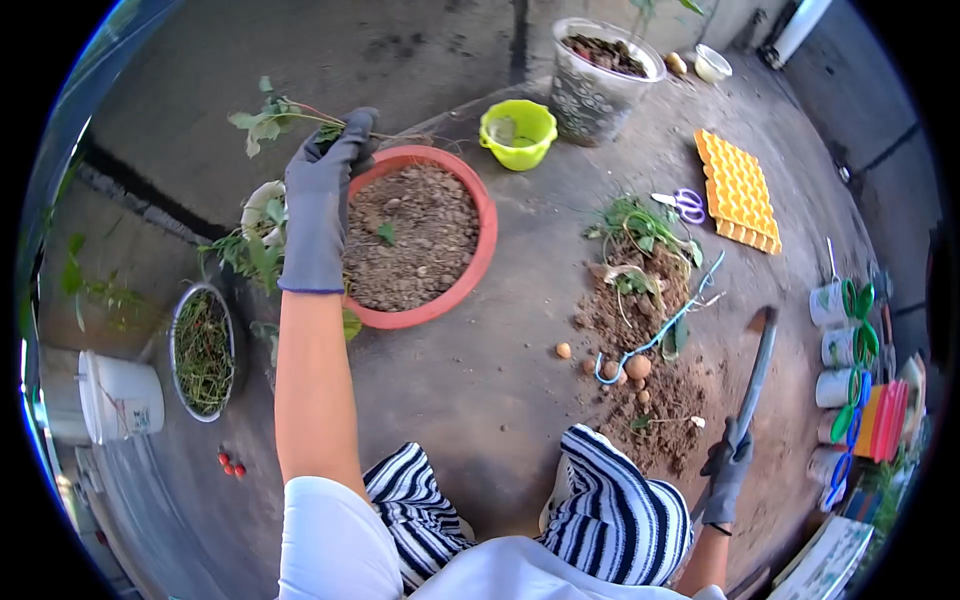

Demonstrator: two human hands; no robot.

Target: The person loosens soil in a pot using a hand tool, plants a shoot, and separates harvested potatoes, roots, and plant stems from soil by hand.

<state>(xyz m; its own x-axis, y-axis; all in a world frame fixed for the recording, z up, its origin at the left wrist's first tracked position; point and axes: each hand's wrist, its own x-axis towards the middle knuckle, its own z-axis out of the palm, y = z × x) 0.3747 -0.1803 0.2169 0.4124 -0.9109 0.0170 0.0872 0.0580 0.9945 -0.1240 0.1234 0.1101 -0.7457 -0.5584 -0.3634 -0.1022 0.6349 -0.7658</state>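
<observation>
My left hand (325,200), in a grey glove, is closed on a leafy seedling (270,120) with thin roots trailing right, above the back left rim of a round terracotta-coloured pot (480,235). Dry, lumpy soil (410,240) fills that pot, with a small green leaf on top. At the lower right, my gloved right hand (727,470) is wrapped round a long grey tool (757,370) whose upper end rests near the ground. Left of the tool lies loose soil (660,410) with uprooted greens (640,225), several round tubers (638,367) and a bent blue wire (640,350).
Behind the pot are a lime-green bowl (518,135) and a clear planter (600,85). Purple scissors (688,205) lie beside an orange egg tray (738,190). Labelled cups (835,345) line the right. A metal basin (203,350) and white bucket (120,397) stand left, near small red fruits (232,466).
</observation>
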